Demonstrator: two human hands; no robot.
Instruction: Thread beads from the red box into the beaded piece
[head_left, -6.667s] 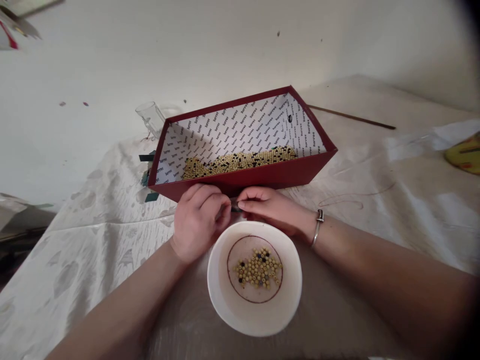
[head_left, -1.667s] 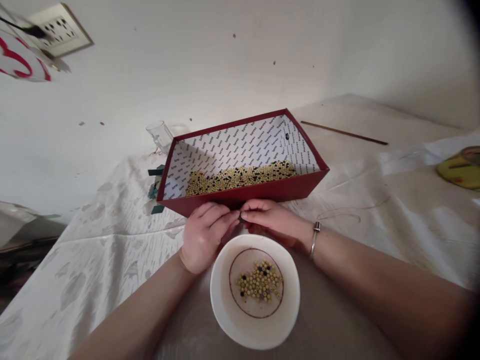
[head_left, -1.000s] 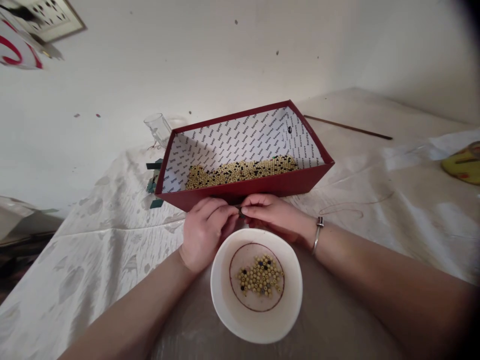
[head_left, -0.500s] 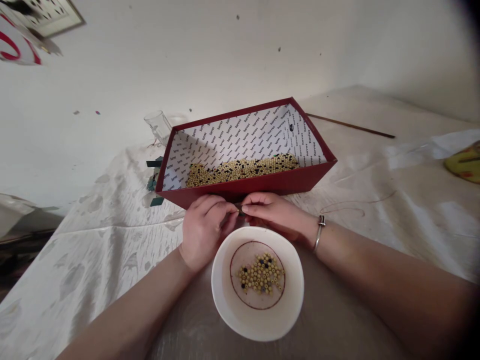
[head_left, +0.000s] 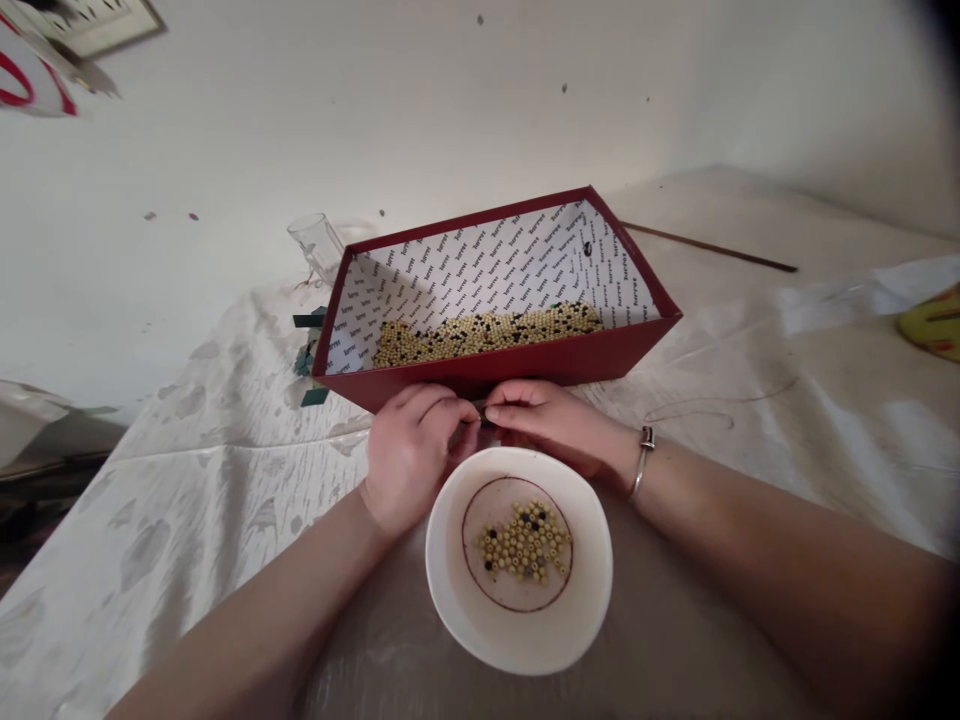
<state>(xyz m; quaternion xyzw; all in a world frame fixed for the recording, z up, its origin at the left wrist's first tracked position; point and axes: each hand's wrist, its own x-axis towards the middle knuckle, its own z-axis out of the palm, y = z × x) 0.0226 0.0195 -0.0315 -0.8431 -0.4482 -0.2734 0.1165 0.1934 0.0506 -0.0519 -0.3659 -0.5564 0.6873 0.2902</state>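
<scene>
— Where are your hands?

— Your left hand [head_left: 409,458] and right hand [head_left: 551,428] meet fingertip to fingertip just above the far rim of the white bowl [head_left: 465,600]. Both are curled nearly closed, thumbs pressed to forefingers, pinching something small and dark [head_left: 481,417] between them; it is too small to say what it is.

— And around your hands?

— Just past your knuckles stands the red box [head_left: 495,368], its near wall almost touching them, with a band of beads [head_left: 487,334] lying along the inside. Below your wrists, the bowl holds a small heap of pale and dark beads [head_left: 525,541]. A thin cord [head_left: 705,408] loops on the surface just beyond your right wrist.
</scene>
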